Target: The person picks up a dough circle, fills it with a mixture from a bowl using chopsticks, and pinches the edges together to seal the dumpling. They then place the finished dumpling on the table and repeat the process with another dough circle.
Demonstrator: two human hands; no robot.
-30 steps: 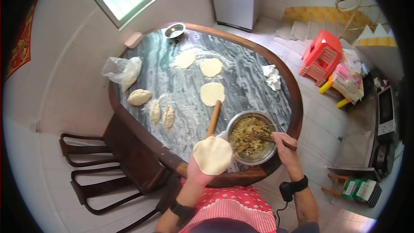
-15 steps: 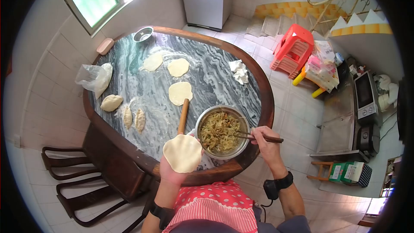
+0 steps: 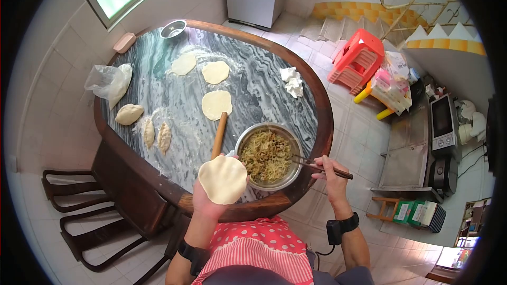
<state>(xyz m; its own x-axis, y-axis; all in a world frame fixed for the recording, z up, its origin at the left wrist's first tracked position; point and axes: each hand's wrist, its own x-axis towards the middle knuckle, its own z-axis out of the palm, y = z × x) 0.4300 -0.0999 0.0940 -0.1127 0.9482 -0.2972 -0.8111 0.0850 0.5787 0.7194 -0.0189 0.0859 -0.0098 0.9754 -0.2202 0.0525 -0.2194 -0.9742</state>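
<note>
A flat round dough wrapper (image 3: 223, 180) lies across the palm of my left hand (image 3: 207, 207), which supports it from below at the table's near edge. My right hand (image 3: 335, 179) grips a pair of dark chopsticks (image 3: 342, 173). Their tips are a little apart and reach into the shredded filling (image 3: 265, 154) at the right side of a metal bowl (image 3: 289, 179). Beside the bowl, a wooden rolling pin (image 3: 219, 136) touches another dough round (image 3: 217, 104) on the marble, its near end hidden behind the held wrapper.
Two more dough rounds, one of them this wrapper (image 3: 216, 72), lie farther back on the floured table (image 3: 253, 84). At left are two filled dumplings (image 3: 164, 138), a dough lump (image 3: 129, 114) and a plastic bag (image 3: 113, 84). Crumpled tissue (image 3: 291, 82) lies at right; a small metal bowl (image 3: 173, 29) stands behind.
The chopsticks' tips have spread and shifted slightly up within the filling, and my right hand has changed its finger position. My left hand still holds the wrapper. The view has moved slightly.
</note>
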